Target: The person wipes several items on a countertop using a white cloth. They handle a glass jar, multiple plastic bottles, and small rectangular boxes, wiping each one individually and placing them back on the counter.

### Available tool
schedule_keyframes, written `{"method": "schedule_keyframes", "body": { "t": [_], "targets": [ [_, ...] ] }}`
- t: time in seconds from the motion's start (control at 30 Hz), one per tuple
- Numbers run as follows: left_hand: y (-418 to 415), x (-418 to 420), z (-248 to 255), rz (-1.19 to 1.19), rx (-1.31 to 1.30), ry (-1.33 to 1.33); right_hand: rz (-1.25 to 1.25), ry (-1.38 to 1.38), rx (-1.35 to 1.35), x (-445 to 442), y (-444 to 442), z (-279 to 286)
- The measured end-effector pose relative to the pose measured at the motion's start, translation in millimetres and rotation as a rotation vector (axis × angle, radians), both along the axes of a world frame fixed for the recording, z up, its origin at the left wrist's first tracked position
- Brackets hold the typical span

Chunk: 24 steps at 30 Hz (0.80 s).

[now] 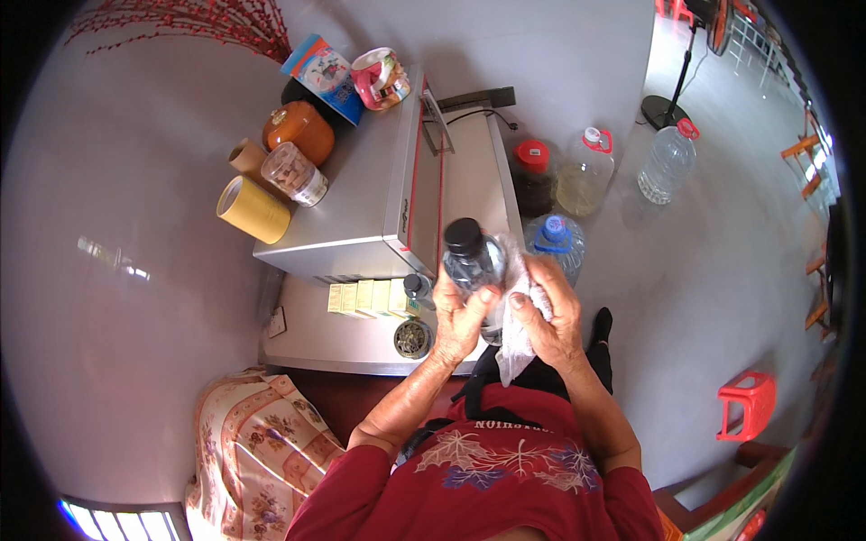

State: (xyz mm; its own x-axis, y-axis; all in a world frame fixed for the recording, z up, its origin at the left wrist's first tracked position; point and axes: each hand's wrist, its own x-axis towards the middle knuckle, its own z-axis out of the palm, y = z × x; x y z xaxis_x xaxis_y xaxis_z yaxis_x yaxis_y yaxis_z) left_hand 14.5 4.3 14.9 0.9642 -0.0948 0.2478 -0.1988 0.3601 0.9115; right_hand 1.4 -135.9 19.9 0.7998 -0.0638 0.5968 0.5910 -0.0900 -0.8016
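Observation:
A clear bottle with a black cap (471,260) is held upright before me, its cap tilted away. My left hand (461,314) grips its left side with fingers and thumb. Against the bottle's right side my right hand (551,311) presses a pale cloth (517,338), whose lower end hangs down. Just left of my left hand, a smaller black-capped bottle (419,289) stands on the white surface (325,345), beside a row of pale yellow boxes (365,297). A round container with a dark patterned top (413,338) sits near the surface's front edge.
A silver appliance (352,196) carries a yellow canister (254,209), a clear jar (294,174), an orange pot (299,134) and a floral mug (380,78). Large plastic bottles (585,172) stand right of the counter. Farther right are a standing fan (676,88) and a red stool (746,406).

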Motion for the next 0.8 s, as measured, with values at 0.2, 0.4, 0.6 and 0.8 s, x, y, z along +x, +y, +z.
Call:
{"method": "schedule_keyframes", "body": {
  "t": [0.2,0.4,0.6,0.8],
  "targets": [
    [-4.8,-7.5,3.9,-0.049,0.022,0.0,0.044,0.034,0.039,12.9,-0.5,25.4],
    [7.6,3.1,9.8,0.077,-0.003,-0.039,0.116,0.148,0.082,18.8,16.8,13.0],
    [29.3,18.0,8.4,0.197,0.083,-0.017,0.145,0.204,0.029,30.2,31.2,-0.4],
    [34.8,32.2,24.0,0.279,0.05,-0.03,0.254,0.515,0.349,29.4,43.5,-15.0]
  ]
}}
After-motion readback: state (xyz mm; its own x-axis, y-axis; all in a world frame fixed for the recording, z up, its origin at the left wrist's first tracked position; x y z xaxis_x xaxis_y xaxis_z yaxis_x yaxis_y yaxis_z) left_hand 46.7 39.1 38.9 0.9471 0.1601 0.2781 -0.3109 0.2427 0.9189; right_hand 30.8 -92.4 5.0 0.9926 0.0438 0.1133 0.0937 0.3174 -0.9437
